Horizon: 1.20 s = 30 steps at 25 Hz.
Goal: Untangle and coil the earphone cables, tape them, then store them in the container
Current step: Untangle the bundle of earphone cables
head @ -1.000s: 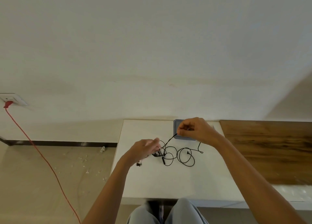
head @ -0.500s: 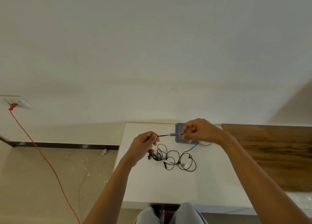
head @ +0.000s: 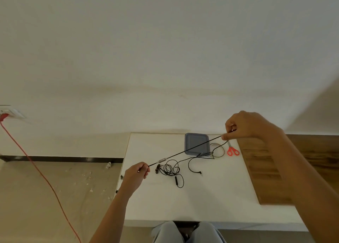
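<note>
currently untangling. above the table (head: 201,197), near the grey container (head: 187,142), right hand (head: 245,126) and left hand (head: 136,173) each pinch one cable (head: 183,151), taut over the loose tangle (head: 170,169). next: free its trailing part, then coil.

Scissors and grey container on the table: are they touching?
Apart. The head view shows white table between the red scissors and the grey container.

**Scissors, wood and a red cord**

Red-handled scissors (head: 232,150) lie on the white table (head: 201,197) toward two o'clock. A dark wooden surface (head: 266,169) adjoins it at three o'clock. At nine o'clock is a wall socket (head: 11,112). From it a red cord (head: 36,167) trails over the scrap-littered floor (head: 27,206) toward seven.
</note>
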### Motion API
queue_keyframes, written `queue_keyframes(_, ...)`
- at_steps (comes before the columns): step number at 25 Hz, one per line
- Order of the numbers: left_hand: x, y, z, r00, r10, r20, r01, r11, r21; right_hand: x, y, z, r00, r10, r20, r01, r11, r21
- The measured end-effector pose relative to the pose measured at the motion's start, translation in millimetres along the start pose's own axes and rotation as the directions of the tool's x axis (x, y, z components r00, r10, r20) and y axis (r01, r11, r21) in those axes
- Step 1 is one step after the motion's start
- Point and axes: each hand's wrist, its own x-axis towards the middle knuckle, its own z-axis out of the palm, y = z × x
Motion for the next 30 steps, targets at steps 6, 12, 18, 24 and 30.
queue_keyframes(6, 7.7, -7.5, -5.2, 0.974, -0.132, -0.184, 0.082, 0.962, -0.259, 0.5, 13.5, -13.2, 0.736, 0.027, -0.677, -0.010, 1.000, 0.029)
queue_keyframes(12, 6.3, -17.0, -14.5, 0.950, -0.240, -0.201, 0.143, 0.903, -0.405, -0.2, 33.4, -43.5, 0.595, 0.562, -0.574, -0.186, 0.792, 0.581)
queue_keyframes(18, 13.6, -19.1, -4.4, 0.975, -0.202, -0.093, 0.159, 0.926, -0.342, 6.4, 14.8, -48.4, 0.561, 0.507, -0.655, 0.564, 0.344, 0.750)
queue_keyframes(24, 10.1, -20.8, 0.1, 0.951, -0.199, 0.238, 0.164, 0.974, 0.159, 32.9, -18.6, -28.3, 0.772, 0.293, -0.564, 0.344, 0.554, 0.759)
queue_keyframes(30, 7.0, 61.3, -13.7, 0.952, 0.270, 0.143, -0.287, 0.952, 0.110, 43.2, -70.2, -10.4, 0.856, 0.136, -0.498, 0.453, 0.268, 0.851)
